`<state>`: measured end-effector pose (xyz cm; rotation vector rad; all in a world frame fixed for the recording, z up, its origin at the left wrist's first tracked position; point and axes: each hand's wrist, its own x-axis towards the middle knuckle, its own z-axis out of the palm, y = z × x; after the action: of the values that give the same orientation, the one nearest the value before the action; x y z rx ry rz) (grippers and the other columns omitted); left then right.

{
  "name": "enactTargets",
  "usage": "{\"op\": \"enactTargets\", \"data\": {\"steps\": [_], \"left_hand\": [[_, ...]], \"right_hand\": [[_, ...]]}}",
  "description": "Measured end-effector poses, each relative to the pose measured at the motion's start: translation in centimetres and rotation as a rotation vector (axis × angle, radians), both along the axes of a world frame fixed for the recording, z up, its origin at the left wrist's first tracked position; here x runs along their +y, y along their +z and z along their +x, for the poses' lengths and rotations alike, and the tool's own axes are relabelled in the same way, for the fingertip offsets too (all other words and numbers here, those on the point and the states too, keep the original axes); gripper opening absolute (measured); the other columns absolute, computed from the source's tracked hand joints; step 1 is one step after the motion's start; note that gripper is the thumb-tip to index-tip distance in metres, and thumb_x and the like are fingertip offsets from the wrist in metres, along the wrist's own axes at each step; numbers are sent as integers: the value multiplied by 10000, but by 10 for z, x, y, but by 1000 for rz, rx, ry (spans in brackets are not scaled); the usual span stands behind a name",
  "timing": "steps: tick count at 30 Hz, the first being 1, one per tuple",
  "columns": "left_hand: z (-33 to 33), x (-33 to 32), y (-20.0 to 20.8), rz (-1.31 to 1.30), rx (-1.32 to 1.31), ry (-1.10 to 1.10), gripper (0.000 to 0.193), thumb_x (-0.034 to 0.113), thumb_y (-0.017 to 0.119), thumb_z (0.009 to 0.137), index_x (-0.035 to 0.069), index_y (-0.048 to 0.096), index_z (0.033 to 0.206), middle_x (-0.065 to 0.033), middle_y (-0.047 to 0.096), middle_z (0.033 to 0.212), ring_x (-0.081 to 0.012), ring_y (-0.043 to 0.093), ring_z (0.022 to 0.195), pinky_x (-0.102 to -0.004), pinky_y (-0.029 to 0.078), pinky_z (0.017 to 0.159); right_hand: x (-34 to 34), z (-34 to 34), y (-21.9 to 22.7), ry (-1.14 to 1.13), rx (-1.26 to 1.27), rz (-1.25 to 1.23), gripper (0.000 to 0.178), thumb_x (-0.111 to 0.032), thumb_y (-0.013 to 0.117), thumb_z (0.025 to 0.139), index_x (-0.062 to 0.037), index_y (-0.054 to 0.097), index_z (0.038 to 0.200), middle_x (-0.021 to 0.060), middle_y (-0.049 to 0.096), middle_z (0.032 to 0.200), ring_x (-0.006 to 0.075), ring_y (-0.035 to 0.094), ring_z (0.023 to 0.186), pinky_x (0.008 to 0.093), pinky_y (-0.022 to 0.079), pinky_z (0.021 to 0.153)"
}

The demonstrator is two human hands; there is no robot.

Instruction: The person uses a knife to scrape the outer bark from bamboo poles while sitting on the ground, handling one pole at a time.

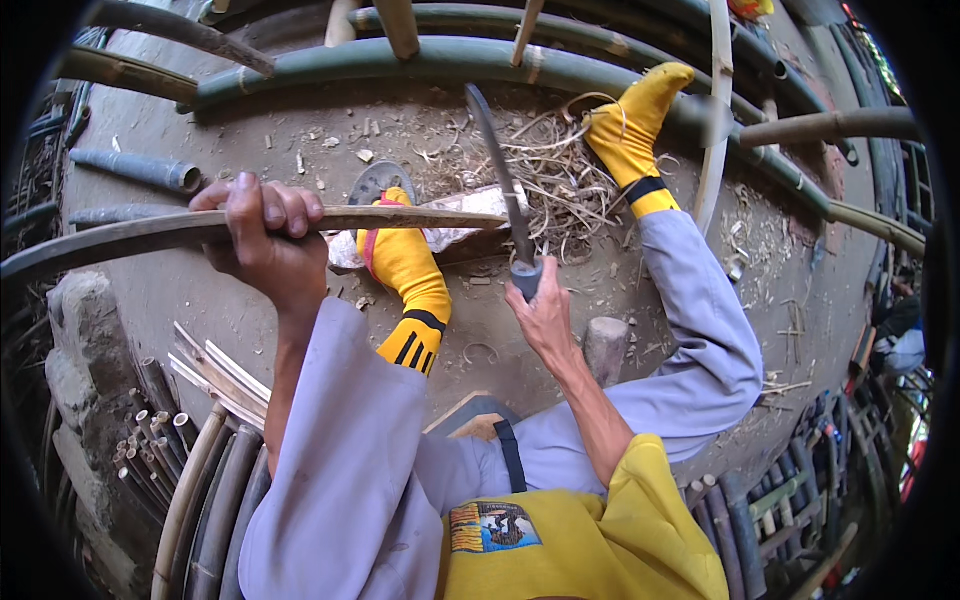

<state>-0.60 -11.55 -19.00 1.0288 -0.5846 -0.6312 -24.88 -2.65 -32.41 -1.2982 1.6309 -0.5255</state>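
My left hand (268, 235) is closed around a long split bamboo strip (410, 217), raised at the left. The strip runs off past the left edge and narrows to a tip at the middle of the view. In my right hand (545, 310) is the grey handle of a long knife (497, 165), its narrow dark blade pointing up and away. Strip tip and blade overlap in this view; whether they touch I cannot tell. Below the strip, my foot in a yellow sock (405, 265) and a red-strapped sandal stands by a pale block (470, 225).
A heap of thin bamboo shavings (570, 180) lies beside my other yellow-socked foot (640, 120). Thick green bamboo poles (440, 58) cross the far side. A wooden stump (605, 350) stands near my right forearm. Bundled bamboo pieces (215, 500) and a rock (90, 330) are at the left.
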Motion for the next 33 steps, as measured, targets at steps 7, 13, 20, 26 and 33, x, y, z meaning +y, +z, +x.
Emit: {"op": "enactTargets", "data": {"steps": [7,13,20,26,33], "left_hand": [[-6,10,-9,-82,-62,-43,87,59,474,874,111,464,805,35,343,543,-64,334,402,-239,368,391],[-7,9,-4,-60,-102,-34,98,60,467,868,115,464,787,40,338,543,-63,336,413,-238,370,396],[17,11,-14,-195,-23,-214,84,71,447,863,110,472,792,47,332,542,-53,326,407,-231,380,411],[18,10,-21,-216,-32,-189,72,81,430,865,95,483,818,45,336,539,-52,321,399,-235,385,406],[40,20,-20,48,-233,-283,322,115,486,805,42,488,1118,-122,506,921,-238,518,856,-383,452,820]], "right_hand": [[-18,13,37,-70,20,-416,389,-96,682,776,-15,425,1055,179,628,773,307,658,683,383,505,560],[-10,9,-57,32,109,-12,355,-112,670,767,-13,428,1008,199,603,728,405,626,667,435,480,569],[-23,18,15,-147,-71,-226,323,-127,683,784,-19,456,987,134,616,730,238,644,645,357,494,552],[-20,17,-46,38,95,29,343,-128,681,775,-1,448,993,163,636,750,303,664,689,374,510,571],[-27,12,-43,-3,-42,190,400,-136,683,753,-5,426,1029,219,637,801,375,661,745,424,524,625]]}}
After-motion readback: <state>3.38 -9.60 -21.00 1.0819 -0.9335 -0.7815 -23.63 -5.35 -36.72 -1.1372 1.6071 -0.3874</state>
